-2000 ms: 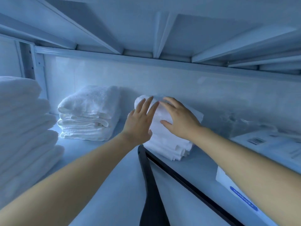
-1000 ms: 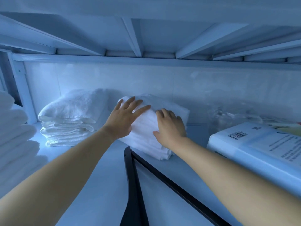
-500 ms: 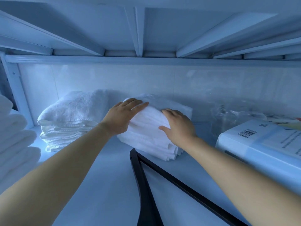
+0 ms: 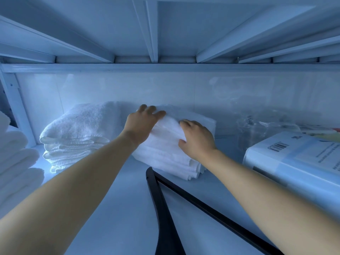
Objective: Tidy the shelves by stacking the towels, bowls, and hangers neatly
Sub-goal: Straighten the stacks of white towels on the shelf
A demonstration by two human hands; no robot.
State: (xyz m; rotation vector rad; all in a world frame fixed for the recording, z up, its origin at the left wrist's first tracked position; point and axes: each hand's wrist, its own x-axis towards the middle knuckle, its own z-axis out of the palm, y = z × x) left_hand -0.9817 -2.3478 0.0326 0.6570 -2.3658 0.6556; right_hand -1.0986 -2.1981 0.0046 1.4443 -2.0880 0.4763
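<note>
A stack of thin folded white towels (image 4: 165,157) lies mid-shelf against the back wall. My left hand (image 4: 141,124) rests flat on the stack's top left, fingers reaching over its back edge. My right hand (image 4: 197,139) sits on the stack's right side, fingers curled onto the top and thumb against the front folds. A fluffier towel stack (image 4: 77,133) stands just to the left, touching or nearly touching the first. A black hanger (image 4: 162,208) lies flat on the shelf board (image 4: 117,208) in front, between my forearms.
A tall pile of thick white towels (image 4: 14,162) fills the far left edge. A white box with a barcode label (image 4: 294,162) sits at the right, with clear plastic items (image 4: 257,129) behind it. The shelf above hangs low overhead.
My left hand slid further back over the top of the stack. My right hand's fingers curled up onto the top towel. The stack itself stays where it was.
</note>
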